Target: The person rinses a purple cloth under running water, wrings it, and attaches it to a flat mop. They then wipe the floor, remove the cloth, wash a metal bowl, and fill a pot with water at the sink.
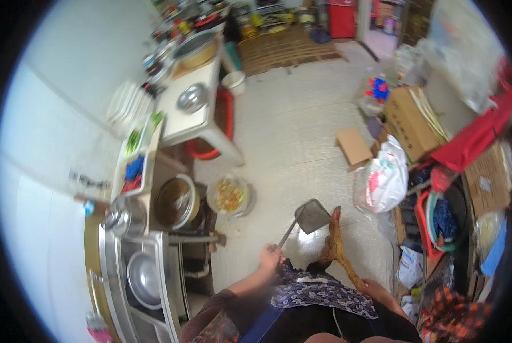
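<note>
My left hand is closed around the handle of a metal shovel, whose flat blade is just above or on the floor ahead of me; which of these I cannot tell. In my right hand is the lower end of a long, brownish, crooked piece, perhaps a wooden branch. Its narrow reddish tip points away from me, near the right edge of the shovel blade. A patterned apron hangs at my waist between both hands.
At left are a steel sink, a pot of brown liquid, a bin with food scraps and a white table over a red basin. At right lie a white plastic bag, cardboard boxes and a tub.
</note>
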`<action>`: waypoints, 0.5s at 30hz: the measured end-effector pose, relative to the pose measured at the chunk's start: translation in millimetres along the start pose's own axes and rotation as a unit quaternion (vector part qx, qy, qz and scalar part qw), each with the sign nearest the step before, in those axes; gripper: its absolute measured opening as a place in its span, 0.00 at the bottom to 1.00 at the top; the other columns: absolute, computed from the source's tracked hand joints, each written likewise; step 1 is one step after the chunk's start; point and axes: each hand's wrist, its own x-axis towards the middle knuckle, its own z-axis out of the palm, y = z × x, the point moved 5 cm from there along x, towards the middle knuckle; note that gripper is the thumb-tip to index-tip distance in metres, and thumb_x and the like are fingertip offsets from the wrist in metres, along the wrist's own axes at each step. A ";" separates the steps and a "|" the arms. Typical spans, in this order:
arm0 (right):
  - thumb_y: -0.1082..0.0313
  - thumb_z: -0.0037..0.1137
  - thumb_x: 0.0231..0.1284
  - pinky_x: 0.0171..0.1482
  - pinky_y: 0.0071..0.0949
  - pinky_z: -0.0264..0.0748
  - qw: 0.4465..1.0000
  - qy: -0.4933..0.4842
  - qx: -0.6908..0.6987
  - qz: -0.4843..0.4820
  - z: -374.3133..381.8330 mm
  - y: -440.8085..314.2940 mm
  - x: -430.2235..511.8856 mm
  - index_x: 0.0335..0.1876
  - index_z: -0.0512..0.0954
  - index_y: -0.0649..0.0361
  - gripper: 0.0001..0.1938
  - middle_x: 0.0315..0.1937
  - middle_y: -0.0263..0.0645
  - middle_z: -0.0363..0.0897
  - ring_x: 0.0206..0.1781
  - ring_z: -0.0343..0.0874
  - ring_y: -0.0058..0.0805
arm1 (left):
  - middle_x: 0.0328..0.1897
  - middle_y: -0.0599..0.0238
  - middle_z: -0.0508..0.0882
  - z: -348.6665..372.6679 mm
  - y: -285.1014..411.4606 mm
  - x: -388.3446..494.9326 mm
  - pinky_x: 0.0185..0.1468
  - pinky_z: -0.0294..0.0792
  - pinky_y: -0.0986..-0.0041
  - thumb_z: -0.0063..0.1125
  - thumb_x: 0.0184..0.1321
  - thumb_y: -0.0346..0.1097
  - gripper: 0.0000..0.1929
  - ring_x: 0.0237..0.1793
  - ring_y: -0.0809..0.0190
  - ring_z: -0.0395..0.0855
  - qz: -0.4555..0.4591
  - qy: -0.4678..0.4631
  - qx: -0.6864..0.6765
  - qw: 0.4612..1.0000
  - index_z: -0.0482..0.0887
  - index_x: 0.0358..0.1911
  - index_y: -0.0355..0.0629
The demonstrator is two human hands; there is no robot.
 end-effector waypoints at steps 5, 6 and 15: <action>0.62 0.69 0.50 0.49 0.38 0.79 0.979 -0.058 -0.188 0.042 38.9 -68.3 45.1 0.63 0.75 0.60 0.31 0.46 0.52 0.84 0.47 0.84 0.47 | 0.25 0.55 0.85 -125.3 -32.0 -3.7 0.24 0.74 0.69 0.58 0.64 0.35 0.13 0.21 0.59 0.85 -0.035 0.120 -0.060 0.990 0.83 0.41 0.30; 0.63 0.68 0.50 0.48 0.38 0.80 0.961 -0.051 -0.272 0.013 50.5 -89.1 50.3 0.63 0.74 0.60 0.31 0.44 0.53 0.85 0.46 0.85 0.48 | 0.25 0.54 0.85 -150.9 -38.0 -4.7 0.24 0.74 0.68 0.58 0.63 0.34 0.11 0.22 0.57 0.85 -0.034 0.146 -0.090 0.985 0.83 0.39 0.31; 0.72 0.62 0.49 0.34 0.37 0.84 0.893 -0.160 -0.417 0.055 197.0 -227.6 148.6 0.72 0.67 0.55 0.37 0.35 0.52 0.86 0.27 0.87 0.38 | 0.24 0.50 0.84 -351.9 -127.8 5.7 0.27 0.77 0.62 0.56 0.64 0.34 0.11 0.22 0.51 0.84 -0.076 0.323 -0.261 0.906 0.78 0.38 0.30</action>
